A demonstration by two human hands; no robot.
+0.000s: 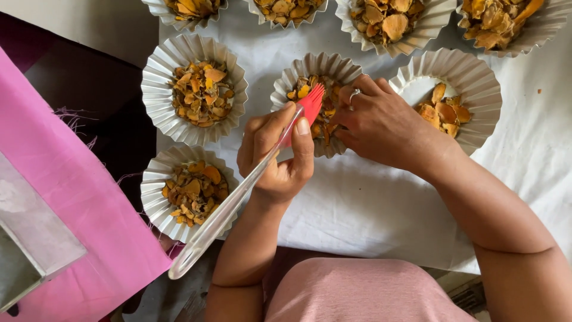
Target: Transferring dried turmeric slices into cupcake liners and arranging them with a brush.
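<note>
My left hand (278, 154) grips a brush with a clear handle (221, 211) and red silicone bristles (311, 106). The bristles rest over a pleated white paper cup (285, 88) holding dried orange-yellow slices. My right hand (381, 122), with a ring on one finger, reaches into the same cup from the right, its fingertips among the slices. Both hands meet over this cup in the middle of the view.
Several more pleated paper cups of dried slices (202, 92) stand on a white sheet (369, 209); the cup to the right (476, 77) is only partly filled. Pink cloth (65, 197) and a grey flat object (30, 232) lie at the left.
</note>
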